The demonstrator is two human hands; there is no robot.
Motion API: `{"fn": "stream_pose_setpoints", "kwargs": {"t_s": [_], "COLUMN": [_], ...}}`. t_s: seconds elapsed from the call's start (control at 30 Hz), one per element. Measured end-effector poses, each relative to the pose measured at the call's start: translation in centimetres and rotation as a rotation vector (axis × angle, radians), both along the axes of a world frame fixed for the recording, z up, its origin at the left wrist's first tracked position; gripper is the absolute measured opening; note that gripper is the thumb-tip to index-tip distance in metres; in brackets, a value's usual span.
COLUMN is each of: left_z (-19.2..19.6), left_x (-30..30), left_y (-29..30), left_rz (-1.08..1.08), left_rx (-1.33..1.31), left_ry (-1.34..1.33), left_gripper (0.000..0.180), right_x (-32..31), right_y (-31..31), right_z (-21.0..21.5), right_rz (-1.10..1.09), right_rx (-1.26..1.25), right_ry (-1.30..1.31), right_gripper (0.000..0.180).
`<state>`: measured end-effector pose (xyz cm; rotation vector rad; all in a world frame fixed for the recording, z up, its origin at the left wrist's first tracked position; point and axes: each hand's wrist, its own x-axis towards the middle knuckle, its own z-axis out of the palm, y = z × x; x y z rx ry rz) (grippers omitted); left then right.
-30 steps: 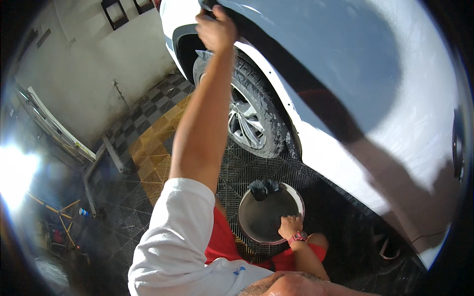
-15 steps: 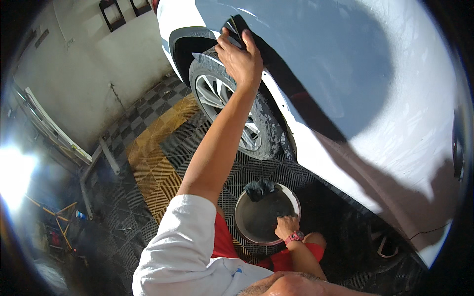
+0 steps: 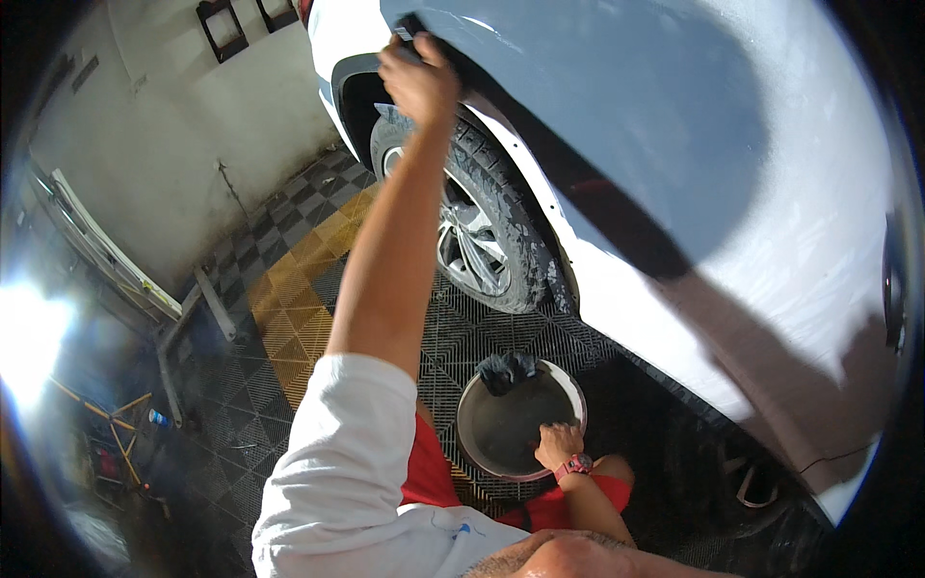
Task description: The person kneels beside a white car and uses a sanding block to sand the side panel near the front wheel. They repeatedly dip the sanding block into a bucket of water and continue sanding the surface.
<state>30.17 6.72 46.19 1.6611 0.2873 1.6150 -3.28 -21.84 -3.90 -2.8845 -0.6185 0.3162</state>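
Note:
At the top, my left hand grips a black sanding block, pressed against the car body panel just above the wheel arch. The panel is white with a large dull grey area and streaky marks. My left arm stretches up across part of the wheel. My right hand, with a red watch on its wrist, is closed over the near right rim of a round bucket. Murky grey liquid shows inside the bucket. A dark wet cloth or glove hangs over its far rim.
Black and yellow slatted tiles cover the floor. A pale wall stands at the left, with a long white panel leaning nearby. A yellow stand and a glaring lamp are at far left. A dark wheel lies lower right.
My left hand has slid left and slightly up along the panel with the sanding block. My right hand stays on the bucket rim.

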Motion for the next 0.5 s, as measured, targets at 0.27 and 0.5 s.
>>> {"fn": "stream_pose_setpoints", "kwargs": {"t_s": [0.27, 0.5], "left_z": [-2.8, 3.8], "left_x": [-3.1, 0.4], "left_y": [-6.8, 3.0], "left_rz": [0.019, -0.120], "left_rx": [0.356, -0.117], "left_ry": [-0.093, 0.112], "left_gripper": [0.059, 0.064], "right_x": [-0.2, 0.1], "right_y": [-0.6, 0.1], "right_z": [1.0, -0.2], "right_rz": [-0.028, -0.001], "right_rx": [0.001, -0.019], "right_ry": [-0.006, 0.026], "right_gripper": [0.024, 0.024]}}
